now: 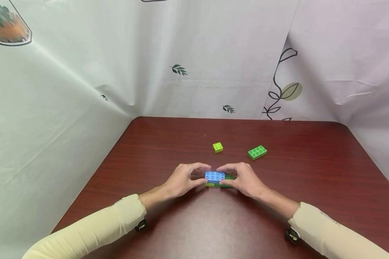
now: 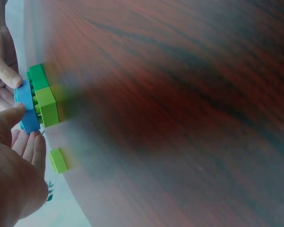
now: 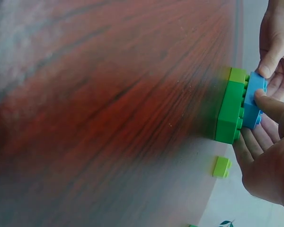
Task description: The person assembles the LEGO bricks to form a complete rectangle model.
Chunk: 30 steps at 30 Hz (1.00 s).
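Note:
A blue building brick (image 1: 215, 176) with studs on top is pinched from both ends, over a lime brick (image 2: 48, 107) and a dark green brick (image 3: 228, 112) that sit side by side on the table. My left hand (image 1: 182, 180) has its thumb on the near side of the blue brick and its fingers at the far side. In the same manner, my right hand (image 1: 245, 180) grips the other end. Studs of the lower bricks show in a narrow gap beneath the blue one in both wrist views. Part of the green brick sticks out to the right.
Farther back on the dark red wooden table (image 1: 155, 144) lies a small lime brick (image 1: 218, 147). To its right is a bright green brick (image 1: 257, 152). A pale cloth (image 1: 207, 54) with leaf prints hangs behind the table and along its sides.

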Motion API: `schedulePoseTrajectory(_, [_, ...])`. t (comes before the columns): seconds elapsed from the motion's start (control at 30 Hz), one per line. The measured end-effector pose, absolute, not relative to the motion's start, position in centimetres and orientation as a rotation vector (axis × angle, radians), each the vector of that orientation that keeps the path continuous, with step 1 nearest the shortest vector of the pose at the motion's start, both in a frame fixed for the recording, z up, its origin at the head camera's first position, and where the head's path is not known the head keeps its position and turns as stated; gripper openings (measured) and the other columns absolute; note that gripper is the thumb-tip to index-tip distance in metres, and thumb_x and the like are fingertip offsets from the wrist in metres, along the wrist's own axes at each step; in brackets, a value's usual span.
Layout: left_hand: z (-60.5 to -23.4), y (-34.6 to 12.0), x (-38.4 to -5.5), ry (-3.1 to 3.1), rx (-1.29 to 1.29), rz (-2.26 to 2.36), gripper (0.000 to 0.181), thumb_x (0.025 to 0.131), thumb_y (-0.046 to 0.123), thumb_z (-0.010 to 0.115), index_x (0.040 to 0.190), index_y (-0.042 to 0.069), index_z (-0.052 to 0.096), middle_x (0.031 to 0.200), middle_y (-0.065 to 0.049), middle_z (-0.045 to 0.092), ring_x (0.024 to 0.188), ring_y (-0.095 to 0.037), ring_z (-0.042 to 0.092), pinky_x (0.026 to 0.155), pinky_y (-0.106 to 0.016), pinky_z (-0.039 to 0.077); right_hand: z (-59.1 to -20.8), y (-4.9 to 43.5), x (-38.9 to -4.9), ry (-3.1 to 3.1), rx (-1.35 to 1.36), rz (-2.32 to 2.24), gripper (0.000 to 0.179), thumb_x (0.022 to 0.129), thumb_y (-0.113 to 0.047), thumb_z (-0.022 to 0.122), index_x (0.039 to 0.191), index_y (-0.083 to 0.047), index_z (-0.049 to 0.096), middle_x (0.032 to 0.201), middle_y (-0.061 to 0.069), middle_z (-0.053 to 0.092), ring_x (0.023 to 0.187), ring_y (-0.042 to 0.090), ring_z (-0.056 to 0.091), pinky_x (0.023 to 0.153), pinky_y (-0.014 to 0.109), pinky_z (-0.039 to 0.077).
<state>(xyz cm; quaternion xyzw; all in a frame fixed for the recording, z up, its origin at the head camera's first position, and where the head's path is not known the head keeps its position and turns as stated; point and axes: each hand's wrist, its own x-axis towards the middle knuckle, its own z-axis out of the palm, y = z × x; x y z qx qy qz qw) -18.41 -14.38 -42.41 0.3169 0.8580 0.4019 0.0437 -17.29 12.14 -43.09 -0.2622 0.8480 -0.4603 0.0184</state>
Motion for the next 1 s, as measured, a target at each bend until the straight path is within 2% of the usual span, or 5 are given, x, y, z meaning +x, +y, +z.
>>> schedulePoseTrajectory(0.73, [-42.49,-14.27,-18.10,2.597,0.891,1.260,0.042,0.095,0.008,0.082,0.135,0.006,0.070,0.124,-0.002,0.076,0.107,-0.009,0.074,0.092,-0.027,0.059,-42.97,11.96,-17.25,2.627,-0.793,-1.398,0.035,0.088,-0.009,0.088,0.122,-0.005,0.079,0.116,0.009,0.078,0.099,0.017,0.074,0.086,0.040,0.062])
schedulePoseTrajectory(1.0, [-42.62,-14.47,-18.05,2.619,0.899,1.181,0.046,0.093,0.009,0.084,0.137,0.010,0.069,0.123,-0.001,0.077,0.106,-0.009,0.074,0.092,-0.026,0.058,-42.86,11.93,-17.15,2.631,-0.769,-1.388,0.034,0.088,-0.009,0.088,0.121,-0.006,0.079,0.115,0.008,0.078,0.098,0.017,0.074,0.086,0.041,0.061])
